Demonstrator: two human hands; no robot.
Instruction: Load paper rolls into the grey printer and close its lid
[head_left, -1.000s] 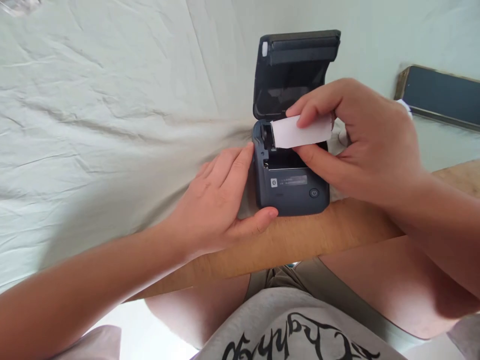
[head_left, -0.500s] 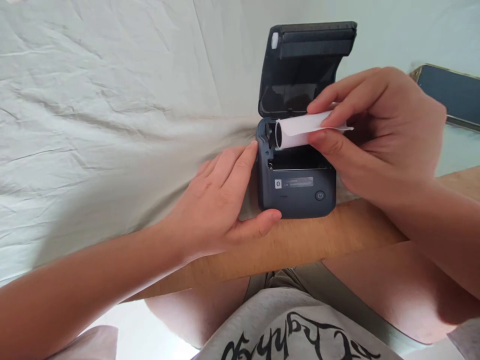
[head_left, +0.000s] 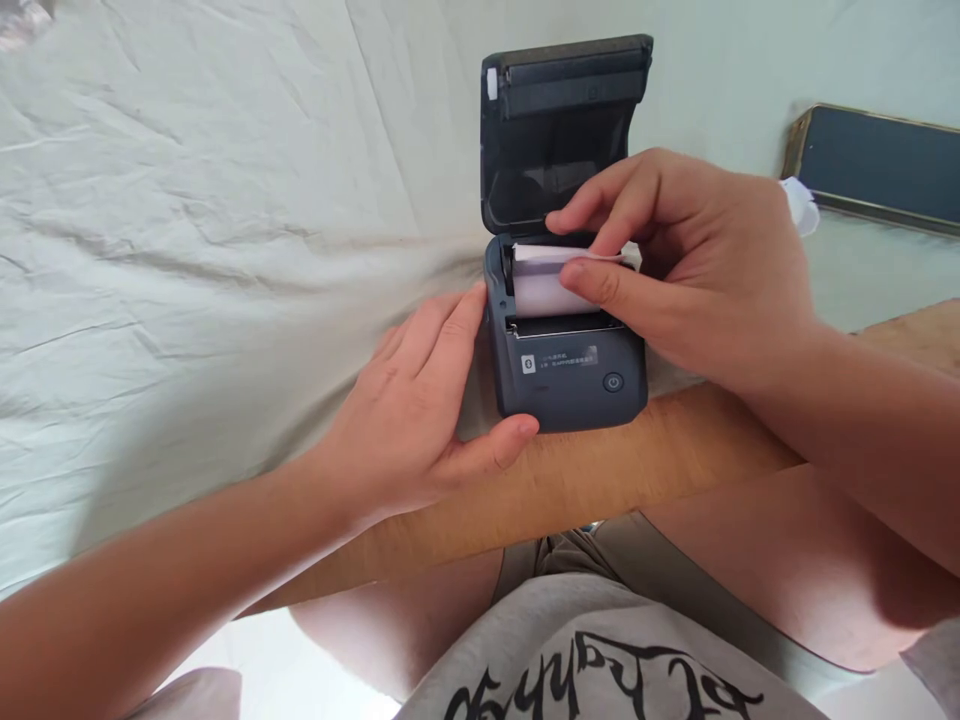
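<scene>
A dark blue-grey portable printer (head_left: 574, 405) sits near the table's front edge, its lid (head_left: 559, 140) raised. In its compartment lies a white paper roll (head_left: 544, 292), across the printer's width. My right hand (head_left: 697, 250) reaches over from the right, thumb and fingers closed on the roll's loose paper edge; the roll's right end is hidden behind them. My left hand (head_left: 420, 390) clasps the printer's near left corner, its fingertips against the left side and the thumb at the front edge. A power button (head_left: 613, 382) and a small Bluetooth sticker show on the front panel.
A phone (head_left: 889, 160) lies at the right, beyond my right hand. A curled white scrap (head_left: 801, 207) lies beside the phone. Pale wrinkled cloth (head_left: 225, 190) covers the surface to the left and back. The wooden table edge (head_left: 600, 475) runs close before my lap.
The paper roll has gone down from a tilted position above the compartment into it, with my right hand still on it. My left hand stays against the printer.
</scene>
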